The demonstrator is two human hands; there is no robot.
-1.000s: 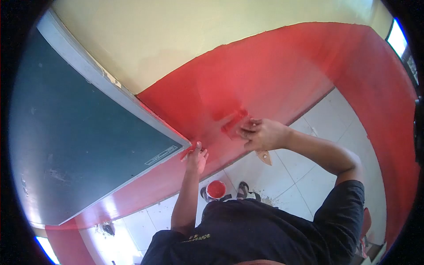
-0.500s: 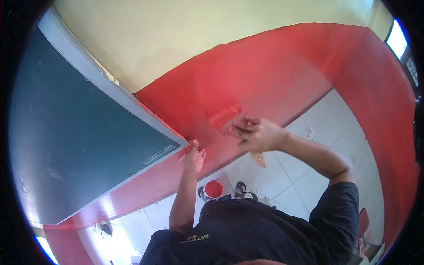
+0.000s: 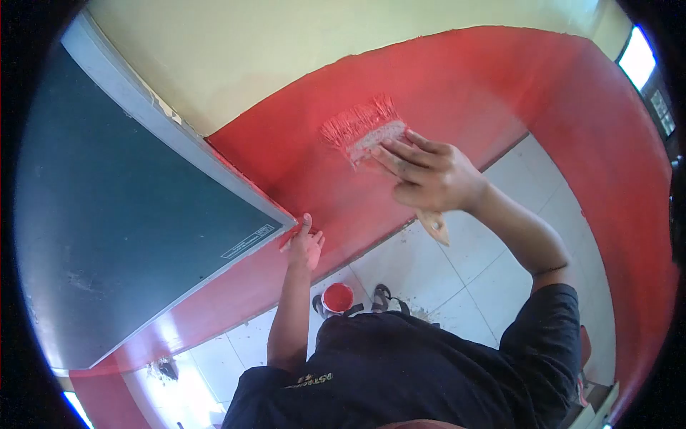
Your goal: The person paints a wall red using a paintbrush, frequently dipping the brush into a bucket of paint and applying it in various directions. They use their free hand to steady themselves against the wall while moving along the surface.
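Note:
My right hand [image 3: 439, 175] grips a wide paintbrush [image 3: 379, 137], its bristles coated in red paint and turned up toward the wall. The wooden handle sticks out below my palm. Behind the brush is the red-painted lower part of the wall [image 3: 457, 86]. My left hand [image 3: 307, 247] has its fingers spread at the corner of the dark green chalkboard [image 3: 157, 207], close against the red wall. Some red paint marks its fingers. A bucket of red paint [image 3: 337, 296] sits on the floor by my feet.
Above the red band the wall is cream [image 3: 286, 43]. A grey frame [image 3: 171, 121] edges the chalkboard. The white tiled floor [image 3: 407, 264] meets the wall below my hands, with debris near my shoes. A bright window [image 3: 637, 57] shows at far right.
My right hand has raised the brush up the wall, and its bristles now show fanned out. My left hand stays by the chalkboard corner; the view has shifted slightly.

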